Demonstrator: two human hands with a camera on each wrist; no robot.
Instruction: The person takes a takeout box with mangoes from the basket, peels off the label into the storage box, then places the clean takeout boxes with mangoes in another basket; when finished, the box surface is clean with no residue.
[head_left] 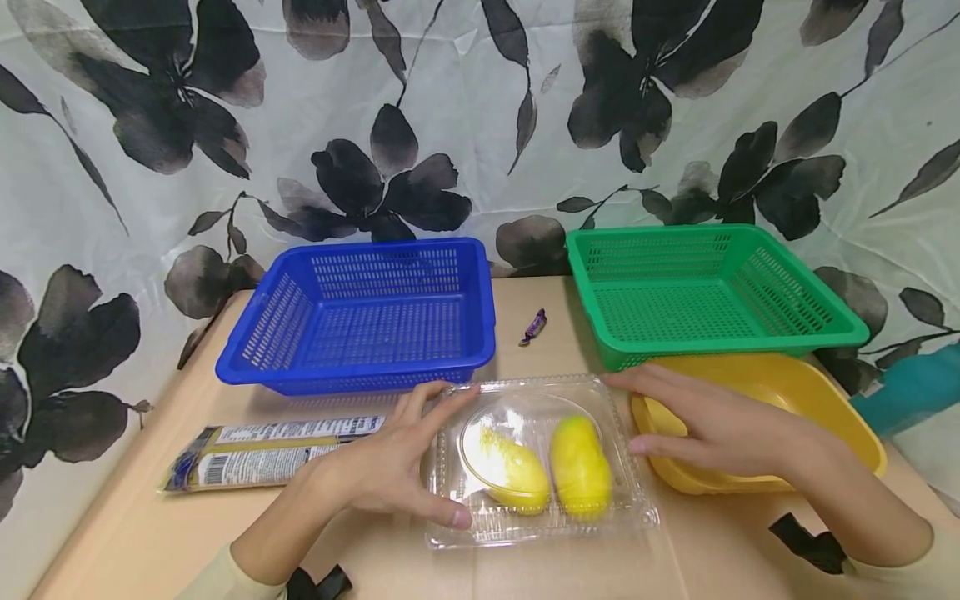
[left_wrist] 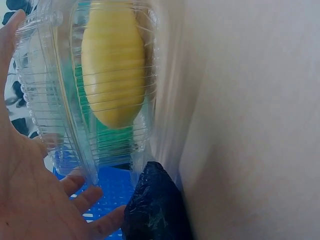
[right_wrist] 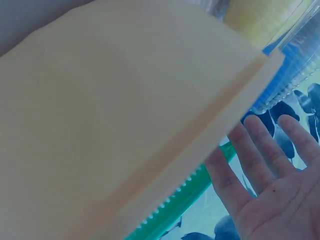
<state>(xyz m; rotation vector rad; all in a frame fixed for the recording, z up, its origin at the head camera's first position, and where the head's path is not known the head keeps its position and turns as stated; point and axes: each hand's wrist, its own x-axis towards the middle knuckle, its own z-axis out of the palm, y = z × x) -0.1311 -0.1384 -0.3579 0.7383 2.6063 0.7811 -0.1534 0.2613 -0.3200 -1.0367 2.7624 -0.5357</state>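
Floral cloth (head_left: pixel 465 179) hangs behind a pale desk (head_left: pixel 150 533), where a person works bare-handed among colored containers. At far left, a printed packet (head_left: pixel 258 454) lies flat in front of an upright blue basket (head_left: pixel 352 375). Beside it, the left hand (head_left: pixel 386 467) spreads its fingers and thumb along the left side of a clear plastic box (head_left: pixel 525 527), which rests on the desk at front center, its lid apparently down; how firmly the hand presses cannot be told.

Inside sit two yellow fruits, one to the left (head_left: pixel 517 475) and one to the right (head_left: pixel 582 471). The box looks light, thin-walled and slick, likely to flex or crack if squeezed, while the smooth fruits could roll and tip its balance. A level, gentle hold low on both sides, beneath the rim, would suit it best.

Beyond the box lies a purple-wrapped candy (head_left: pixel 534 327). The right hand (head_left: pixel 712 417) extends straight fingers toward the box's right edge, contact uncertain; the hands are well apart, neither clamped. Past it stand a green basket (head_left: pixel 738 343), a yellow tray (head_left: pixel 757 484) in front of it and, at far right, a teal object (head_left: pixel 911 392).
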